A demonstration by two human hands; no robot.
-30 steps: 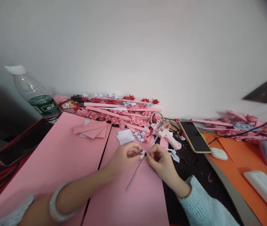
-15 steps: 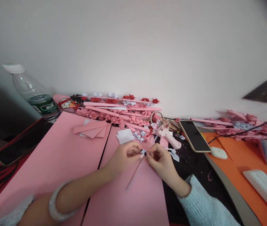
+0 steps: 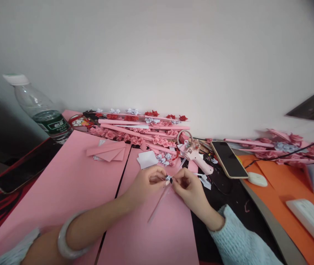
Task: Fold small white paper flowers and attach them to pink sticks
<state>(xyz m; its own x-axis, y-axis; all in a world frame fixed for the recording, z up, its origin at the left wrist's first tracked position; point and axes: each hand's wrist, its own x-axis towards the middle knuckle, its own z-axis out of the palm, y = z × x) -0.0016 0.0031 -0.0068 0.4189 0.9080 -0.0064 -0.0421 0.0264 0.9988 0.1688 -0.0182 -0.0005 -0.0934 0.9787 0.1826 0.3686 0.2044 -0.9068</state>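
Note:
Between my fingertips is a small white paper flower (image 3: 168, 177), partly covered by the fingers. My left hand (image 3: 150, 184) pinches it from the left. My right hand (image 3: 188, 189) has thumb and forefinger closed on its right side. A thin pale pink stick (image 3: 157, 207) slants down and left from beneath the flower; whether it is joined to the flower is hidden by my fingers. Both hands are above a pink paper sheet (image 3: 146, 243). Just behind them lie white paper squares (image 3: 147, 159) and several small white paper flowers (image 3: 164, 159).
A pink glue gun (image 3: 199, 162) and a phone (image 3: 230, 160) lie to the right. Pink paper flowers and rolled stems (image 3: 135, 134) are heaped along the wall. Folded pink papers (image 3: 108, 151) rest at left, near a water bottle (image 3: 45, 110). A white earbud case (image 3: 257, 179) sits on orange paper (image 3: 273, 195).

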